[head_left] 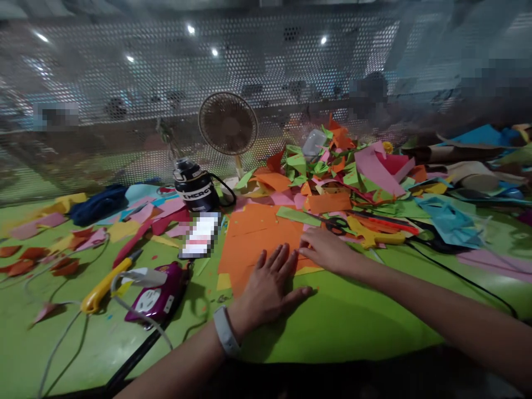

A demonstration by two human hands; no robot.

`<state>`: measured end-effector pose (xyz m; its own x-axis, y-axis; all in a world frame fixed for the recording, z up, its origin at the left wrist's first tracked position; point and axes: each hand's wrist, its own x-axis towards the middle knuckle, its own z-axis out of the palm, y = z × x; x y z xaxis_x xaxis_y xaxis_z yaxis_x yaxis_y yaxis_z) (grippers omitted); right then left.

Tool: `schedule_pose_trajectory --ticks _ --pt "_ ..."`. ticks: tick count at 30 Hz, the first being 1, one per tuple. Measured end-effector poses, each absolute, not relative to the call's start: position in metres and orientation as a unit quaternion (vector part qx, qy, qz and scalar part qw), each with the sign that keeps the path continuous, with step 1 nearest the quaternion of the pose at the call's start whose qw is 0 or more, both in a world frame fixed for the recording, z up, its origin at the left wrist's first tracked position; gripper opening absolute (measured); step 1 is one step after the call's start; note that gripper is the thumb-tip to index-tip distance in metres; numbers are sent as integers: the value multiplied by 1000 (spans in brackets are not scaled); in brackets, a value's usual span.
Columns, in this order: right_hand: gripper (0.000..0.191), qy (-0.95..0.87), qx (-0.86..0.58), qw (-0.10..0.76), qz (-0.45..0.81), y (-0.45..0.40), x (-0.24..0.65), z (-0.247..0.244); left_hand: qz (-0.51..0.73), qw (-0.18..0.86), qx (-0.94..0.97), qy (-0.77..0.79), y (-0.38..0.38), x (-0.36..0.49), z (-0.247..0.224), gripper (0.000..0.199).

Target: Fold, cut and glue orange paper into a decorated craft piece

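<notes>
Sheets of orange paper lie on the green table in front of me. My left hand, with a pale band on its wrist, rests flat on the paper's lower part, fingers spread and thumb out to the right. At the paper's right edge, my right hand has its fingers curled together, pinching the orange paper; the fingertips are partly hidden. Just beyond the right hand is a pair of black-handled scissors. To its right sits a yellow tool. A light green paper strip lies across the orange sheets.
At left are a purple power strip with a white plug, a yellow-handled corded tool and a phone. Behind stand a dark bottle and a fan. Coloured paper scraps pile up before a perforated screen.
</notes>
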<state>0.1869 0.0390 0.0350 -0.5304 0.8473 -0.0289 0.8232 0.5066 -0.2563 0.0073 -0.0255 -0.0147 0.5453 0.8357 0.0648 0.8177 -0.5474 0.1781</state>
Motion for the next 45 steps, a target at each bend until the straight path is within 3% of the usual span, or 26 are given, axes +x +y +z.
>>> schedule_pose_trajectory --ticks 17,26,37,40,45 --pt "15 -807 -522 11 277 69 195 9 78 94 867 483 -24 7 -17 87" --pt "16 -782 -529 -29 329 77 201 19 78 110 863 487 -25 8 -13 89" --pt "11 -766 -565 -63 298 76 230 39 63 106 862 492 -25 10 -11 90" --pt "5 -770 -586 -38 249 68 235 46 53 102 863 492 -25 11 -8 88" --pt "18 -782 -584 19 215 55 218 48 53 91 870 483 -25 9 -6 84"
